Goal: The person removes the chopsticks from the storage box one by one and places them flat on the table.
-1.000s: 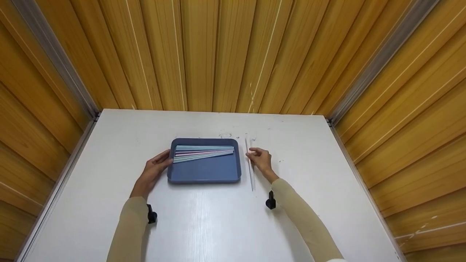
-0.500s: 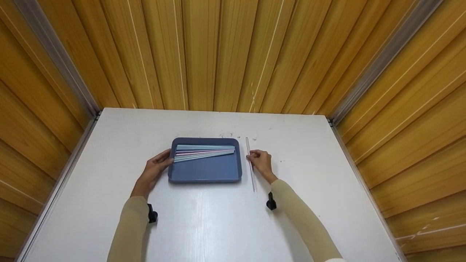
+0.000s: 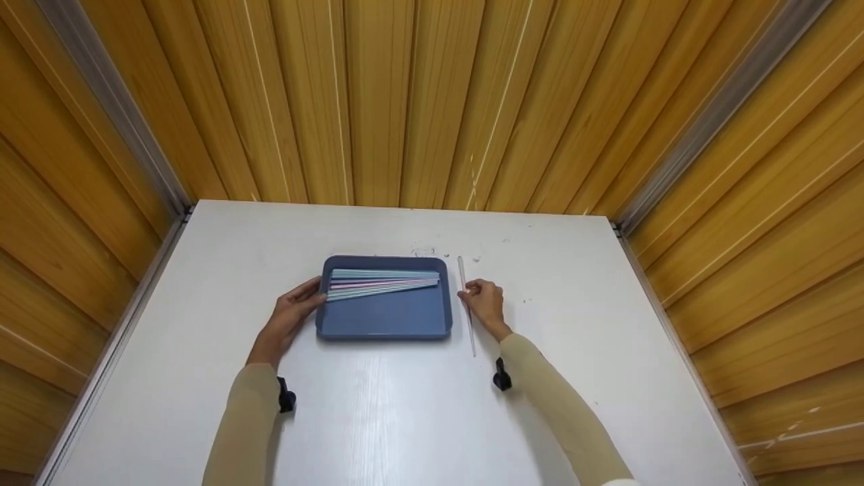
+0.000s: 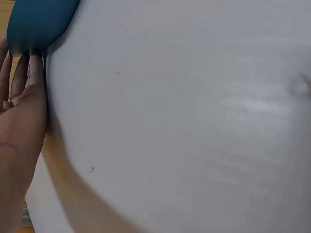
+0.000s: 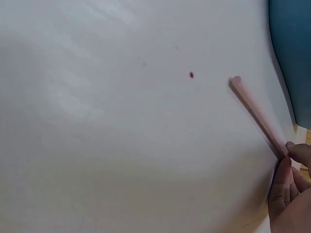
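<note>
A blue rectangular tray lies on the white table. In its back half is a loose fan of light blue and pink straws. At the tray's left rim is my left hand, with the thumb over the edge and the fingers along the outer wall. My right hand pinches a pale pink straw between thumb and forefinger, just right of the tray. That straw runs nearly parallel to the tray's right side, at or very near the tabletop. In the right wrist view, the straw's near end points away from the fingers.
The white table reaches back to a yellow wood-look wall, with similar walls at both sides. Small dark marks spot the surface behind the tray. A tiny red speck shows in the right wrist view.
The straw in my right hand has come down towards the table, and its separate shadow has merged with it. My left hand keeps its place on the tray.
</note>
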`<state>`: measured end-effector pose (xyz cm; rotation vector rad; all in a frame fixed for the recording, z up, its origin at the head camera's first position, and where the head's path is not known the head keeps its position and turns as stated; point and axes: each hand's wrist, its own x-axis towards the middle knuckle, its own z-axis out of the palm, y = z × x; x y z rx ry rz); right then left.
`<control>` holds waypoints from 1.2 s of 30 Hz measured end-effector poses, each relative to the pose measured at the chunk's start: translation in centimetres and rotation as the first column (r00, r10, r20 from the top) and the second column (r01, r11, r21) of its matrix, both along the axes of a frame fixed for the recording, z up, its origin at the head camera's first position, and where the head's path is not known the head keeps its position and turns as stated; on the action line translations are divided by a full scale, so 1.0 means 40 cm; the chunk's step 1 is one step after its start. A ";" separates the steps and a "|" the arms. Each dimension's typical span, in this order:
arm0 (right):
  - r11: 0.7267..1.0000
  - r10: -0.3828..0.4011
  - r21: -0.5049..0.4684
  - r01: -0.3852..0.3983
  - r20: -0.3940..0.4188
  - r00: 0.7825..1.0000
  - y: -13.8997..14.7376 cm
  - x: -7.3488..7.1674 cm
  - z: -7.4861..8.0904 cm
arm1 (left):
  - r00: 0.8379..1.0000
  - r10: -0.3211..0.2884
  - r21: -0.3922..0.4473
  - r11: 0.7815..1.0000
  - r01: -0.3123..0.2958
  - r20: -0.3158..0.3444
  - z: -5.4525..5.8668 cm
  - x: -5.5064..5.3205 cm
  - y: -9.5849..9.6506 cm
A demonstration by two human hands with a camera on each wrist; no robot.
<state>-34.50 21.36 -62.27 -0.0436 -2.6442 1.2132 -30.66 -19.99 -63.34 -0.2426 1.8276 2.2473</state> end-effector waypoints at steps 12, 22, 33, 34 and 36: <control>0.992 0.123 0.022 -0.122 -0.062 0.990 -0.012 -0.040 0.104 | 1.000 0.012 0.002 1.000 -0.012 0.001 0.007 -0.010 -0.005; 0.913 0.405 -0.001 -0.407 -0.090 0.910 -0.116 -0.073 0.197 | 1.000 0.021 0.005 1.000 -0.021 -0.001 0.003 -0.008 -0.011; 0.579 0.754 0.297 -0.759 0.159 0.638 -0.264 -0.052 0.199 | 1.000 0.014 0.006 1.000 -0.014 0.004 0.001 -0.001 -0.004; 0.563 0.764 0.297 -0.771 0.169 0.623 -0.273 -0.051 0.192 | 1.000 0.013 0.010 1.000 -0.013 0.002 0.002 0.000 -0.003; 0.551 0.772 0.287 -0.783 0.182 0.609 -0.287 -0.050 0.178 | 1.000 0.012 0.018 1.000 -0.012 -0.003 0.003 0.002 0.001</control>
